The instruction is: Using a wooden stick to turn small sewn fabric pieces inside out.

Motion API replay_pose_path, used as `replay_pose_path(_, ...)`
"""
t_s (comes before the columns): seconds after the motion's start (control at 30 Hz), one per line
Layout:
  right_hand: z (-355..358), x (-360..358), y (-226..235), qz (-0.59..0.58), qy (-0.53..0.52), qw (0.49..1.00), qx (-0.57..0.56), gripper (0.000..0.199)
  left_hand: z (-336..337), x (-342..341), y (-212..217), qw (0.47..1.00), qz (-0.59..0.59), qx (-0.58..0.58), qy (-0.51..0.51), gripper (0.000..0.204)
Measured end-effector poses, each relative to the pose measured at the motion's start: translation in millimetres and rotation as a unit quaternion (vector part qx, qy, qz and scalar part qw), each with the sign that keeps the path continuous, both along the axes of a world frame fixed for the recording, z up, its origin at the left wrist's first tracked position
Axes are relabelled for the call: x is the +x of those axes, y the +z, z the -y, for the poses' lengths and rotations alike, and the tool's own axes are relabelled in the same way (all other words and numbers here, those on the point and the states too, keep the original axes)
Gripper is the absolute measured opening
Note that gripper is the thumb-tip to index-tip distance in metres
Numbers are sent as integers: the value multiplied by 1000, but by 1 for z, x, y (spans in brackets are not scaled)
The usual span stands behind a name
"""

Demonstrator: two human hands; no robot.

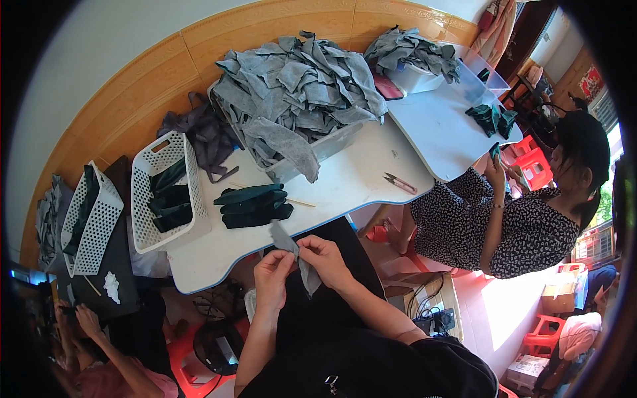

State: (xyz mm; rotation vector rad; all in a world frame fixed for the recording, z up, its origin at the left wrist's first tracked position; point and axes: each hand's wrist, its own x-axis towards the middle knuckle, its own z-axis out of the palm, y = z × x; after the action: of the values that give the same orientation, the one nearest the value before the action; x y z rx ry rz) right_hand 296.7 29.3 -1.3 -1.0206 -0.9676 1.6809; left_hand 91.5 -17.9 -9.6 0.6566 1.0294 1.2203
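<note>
Fingers [292,255] of both hands pinch the grey cloth strip [300,260] between them.

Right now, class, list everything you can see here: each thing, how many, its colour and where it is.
grey strip: one, grey, pinched between both hands
dark stack: one, dark green, table middle
grey heap: one, grey, in bin at table's far side
baskets: two, white, left of table
snips: one, pink, table's right edge
table: one, white, centre
co-worker: one, spotted dress, right
left hand: one, on the strip
right hand: one, on the strip
</note>
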Motion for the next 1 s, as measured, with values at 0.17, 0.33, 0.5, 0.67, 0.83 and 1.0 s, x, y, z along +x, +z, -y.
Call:
replay_pose_path(0.17,7,-6,9,-27,20,999,-34,17,-7,-16,-23,948,261,-179,21,26)
replay_pose_path(0.33,7,-6,-8,158,4,987,30,16,-12,-4,-31,971,187,-143,29,30)
replay_pose_path(0.5,5,-11,-20,180,-37,981,61,18,-5,2,-28,974,158,-160,17,30)
replay_pose_path(0.67,1,-8,-9,177,6,977,120,21,5,3,-30,970,152,-192,10,28)
replay_pose_path(0.83,0,-4,-18,133,10,982,132,24,8,1,-35,970,146,-192,2,26)
replay_pose_path(1.0,2,1,-16,151,3,975,160,28,-5,9,-9,966,177,-177,62,29)
